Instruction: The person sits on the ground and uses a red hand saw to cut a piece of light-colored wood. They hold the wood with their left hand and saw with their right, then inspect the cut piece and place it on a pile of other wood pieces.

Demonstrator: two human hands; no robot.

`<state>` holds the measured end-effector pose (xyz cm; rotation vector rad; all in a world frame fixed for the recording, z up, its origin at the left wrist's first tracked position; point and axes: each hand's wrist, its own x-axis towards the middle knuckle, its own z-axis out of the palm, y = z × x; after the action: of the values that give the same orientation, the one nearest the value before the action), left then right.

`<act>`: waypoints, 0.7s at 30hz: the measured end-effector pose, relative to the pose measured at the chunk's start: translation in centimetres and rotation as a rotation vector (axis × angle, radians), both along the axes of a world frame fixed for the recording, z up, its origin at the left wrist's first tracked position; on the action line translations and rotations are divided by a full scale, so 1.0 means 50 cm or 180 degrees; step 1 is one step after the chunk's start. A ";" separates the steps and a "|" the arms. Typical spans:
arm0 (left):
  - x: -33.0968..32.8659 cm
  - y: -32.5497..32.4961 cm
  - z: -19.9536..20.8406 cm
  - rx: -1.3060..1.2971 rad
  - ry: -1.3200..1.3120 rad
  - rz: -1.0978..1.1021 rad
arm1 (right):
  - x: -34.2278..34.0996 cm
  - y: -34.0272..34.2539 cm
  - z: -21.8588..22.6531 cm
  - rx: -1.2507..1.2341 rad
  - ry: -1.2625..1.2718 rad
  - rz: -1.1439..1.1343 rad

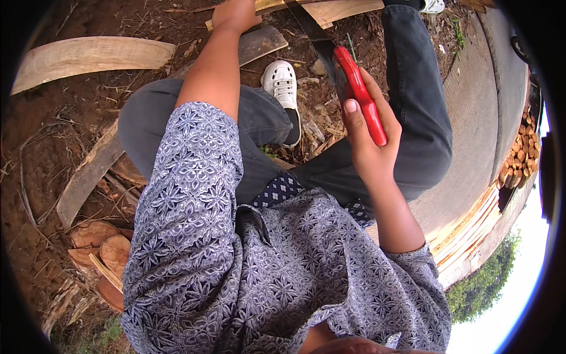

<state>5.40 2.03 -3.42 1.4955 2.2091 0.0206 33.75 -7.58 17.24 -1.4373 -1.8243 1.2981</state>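
My right hand is closed round the red handle of a hand saw. The saw's dark blade runs up and left to the top edge, over a light wooden plank. Its far end is cut off. At the top, my left hand grips a narrow wooden board left of the blade. Some of its fingers are hidden or beyond the edge. Under my left wrist lies a grey-brown weathered board.
A curved pale plank lies on brown soil at the left, and another board slants below it. Cut log pieces sit at the lower left. My foot in a white clog is between. Stacked wood stands far right.
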 end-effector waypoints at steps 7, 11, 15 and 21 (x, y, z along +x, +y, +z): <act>0.009 0.014 -0.016 0.0183 -0.0040 0.0035 | -0.195 0.164 -0.215 0.0709 0.0275 -0.0170; 0.005 0.010 0.003 0.0031 -0.0139 0.0115 | -0.142 0.130 -0.256 0.0330 0.0498 -0.0016; -0.002 0.009 0.000 -0.0047 -0.0122 0.0168 | -0.052 0.055 -0.201 -0.0144 0.0281 -0.0034; 0.005 0.004 0.003 -0.0093 -0.0082 0.0124 | 0.032 -0.025 -0.021 -0.0199 -0.0035 -0.0078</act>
<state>5.62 2.22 -3.26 1.4287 2.2083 0.0198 35.33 -8.83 16.22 -1.4976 -1.7822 1.3486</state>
